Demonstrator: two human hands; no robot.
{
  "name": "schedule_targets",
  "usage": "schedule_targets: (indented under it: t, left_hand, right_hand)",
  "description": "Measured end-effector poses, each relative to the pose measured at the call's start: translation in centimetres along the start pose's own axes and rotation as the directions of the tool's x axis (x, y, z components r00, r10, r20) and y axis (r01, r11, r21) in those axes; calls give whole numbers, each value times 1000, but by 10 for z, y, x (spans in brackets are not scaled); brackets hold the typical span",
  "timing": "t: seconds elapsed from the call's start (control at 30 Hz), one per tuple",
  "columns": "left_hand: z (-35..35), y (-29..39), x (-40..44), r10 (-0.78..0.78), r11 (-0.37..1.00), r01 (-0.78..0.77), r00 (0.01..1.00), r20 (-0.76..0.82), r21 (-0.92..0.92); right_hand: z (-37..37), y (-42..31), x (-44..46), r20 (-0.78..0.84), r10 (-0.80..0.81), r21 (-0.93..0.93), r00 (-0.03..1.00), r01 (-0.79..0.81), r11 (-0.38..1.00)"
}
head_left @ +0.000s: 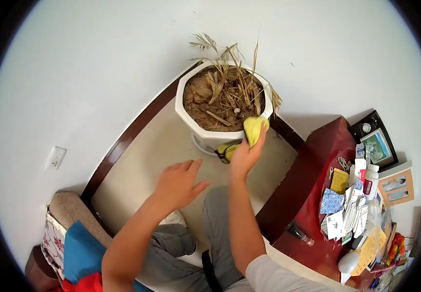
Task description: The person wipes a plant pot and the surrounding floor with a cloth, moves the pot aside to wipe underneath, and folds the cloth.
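A white octagonal flowerpot (187, 118) stands in the corner, filled with dry brown soil (200, 91) and withered plant stalks (242, 80). My right hand (245, 156) is closed around a yellow cloth (254, 130) with dark patches. Part of the cloth lies against the pot's front right rim, and another part hangs below my fingers. My left hand (177, 184) is open in the air, in front of the pot and to its left. Its thumb is apart from the fingers, and nothing is in it.
On the right, a dark red cabinet (312, 175) carries papers (354, 211), a white bottle (371, 180) and photo frames (396, 184). A sofa arm (81, 214) with a blue cushion (81, 253) is at lower left. A wall socket (56, 157) is on the left wall.
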State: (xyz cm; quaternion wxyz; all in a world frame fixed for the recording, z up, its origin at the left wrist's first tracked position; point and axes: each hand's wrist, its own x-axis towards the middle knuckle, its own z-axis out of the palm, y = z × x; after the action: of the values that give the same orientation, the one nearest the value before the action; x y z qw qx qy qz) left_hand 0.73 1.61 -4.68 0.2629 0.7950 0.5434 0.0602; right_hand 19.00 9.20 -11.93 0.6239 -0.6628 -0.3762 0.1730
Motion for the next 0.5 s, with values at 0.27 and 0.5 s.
schedule_targets:
  t: [0.27,0.5]
  left_hand:
    - [14,10,22,-238,201,583,808,538,-787]
    - [37,-63,37,23,138,494,865,501,-859]
  right_hand:
    - [-32,-14,-116,433,288,211,854,-407,889]
    - [-28,-44,-105,722,-218,-123,657,432,893]
